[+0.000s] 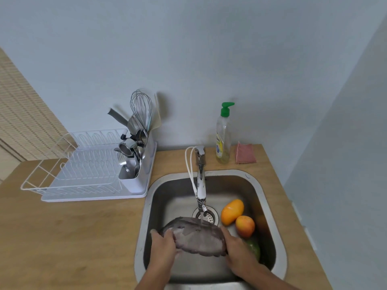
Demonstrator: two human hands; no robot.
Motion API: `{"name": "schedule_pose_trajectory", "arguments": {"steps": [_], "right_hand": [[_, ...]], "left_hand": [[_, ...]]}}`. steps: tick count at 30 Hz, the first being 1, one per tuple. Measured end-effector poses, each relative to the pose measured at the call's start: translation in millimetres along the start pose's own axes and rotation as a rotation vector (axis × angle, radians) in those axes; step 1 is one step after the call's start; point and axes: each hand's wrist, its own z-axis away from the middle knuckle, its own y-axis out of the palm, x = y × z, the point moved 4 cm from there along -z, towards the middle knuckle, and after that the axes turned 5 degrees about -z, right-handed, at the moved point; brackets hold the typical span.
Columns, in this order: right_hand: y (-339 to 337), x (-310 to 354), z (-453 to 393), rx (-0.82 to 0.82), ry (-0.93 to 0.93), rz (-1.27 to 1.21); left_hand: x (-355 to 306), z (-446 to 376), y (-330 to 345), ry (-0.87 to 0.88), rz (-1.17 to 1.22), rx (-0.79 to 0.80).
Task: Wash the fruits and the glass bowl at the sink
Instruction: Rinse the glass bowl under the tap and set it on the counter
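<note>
A pale blue-grey wall [188,49] backs a wooden countertop [73,237], matte and lightly grained, with a woven blind [23,114] at the far left. Set into the counter on the right is a brushed steel sink [270,206] with rounded corners and a perforated drain [207,216]. To the left stands a white wire-and-plastic dish rack [83,174], whose caddy holds a whisk [141,107] and other metal utensils.

The glass bowl [196,237] is tilted on its side over the sink's near middle, directly under a thin stream from the chrome tap [201,181]; it looks smoky grey, with a scalloped rim and soapy or wet film on the wall. The left hand [165,243] clasps its left edge, fingers curled over the rim; the right hand [236,252] cups its right side. Both are closed on the bowl.

Wet glass is slick and brittle, so I judge it best to keep both grips firm, rotate the bowl slowly so water sweeps every flute, and hold it low over the basin, clear of the spout.

At the right of the sink lie a smooth orange mango [232,211], a rounder red-orange fruit [245,226] and a green fruit [253,246] partly hidden behind the right hand. On the far counter stand a clear soap bottle [223,139] with a green pump and a pink sponge cloth [246,153]
</note>
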Motion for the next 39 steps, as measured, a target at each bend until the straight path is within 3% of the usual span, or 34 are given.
{"name": "schedule_pose_trajectory", "arguments": {"steps": [3, 9, 13, 17, 20, 22, 30, 33, 39], "right_hand": [[6, 10, 10, -0.010, 0.000, 0.054], [14, 9, 13, -0.101, -0.015, 0.012], [14, 40, 23, -0.158, -0.073, -0.025], [17, 114, 37, -0.239, -0.221, -0.062], [30, 183, 28, -0.250, -0.364, -0.136], [49, 227, 13, -0.178, -0.400, -0.162], [164, 286, -52, 0.178, -0.085, -0.413], [185, 295, -55, 0.196, -0.052, -0.442], [208, 310, -51, 0.270, 0.007, -0.491]], "left_hand": [[-4, 12, -16, 0.121, -0.262, -0.015], [-13, 35, -42, 0.322, -0.457, -0.049], [-20, 67, -85, 0.689, -0.289, -0.074], [-13, 64, -158, 0.811, 0.037, -0.226], [-15, 44, -216, 0.697, 0.189, -0.414], [-15, 23, -253, 0.554, 0.189, -0.448], [37, -56, -355, 0.141, 0.030, -0.451], [47, -67, -370, 0.089, -0.059, -0.414], [53, -74, -379, 0.136, -0.253, -0.529]]}}
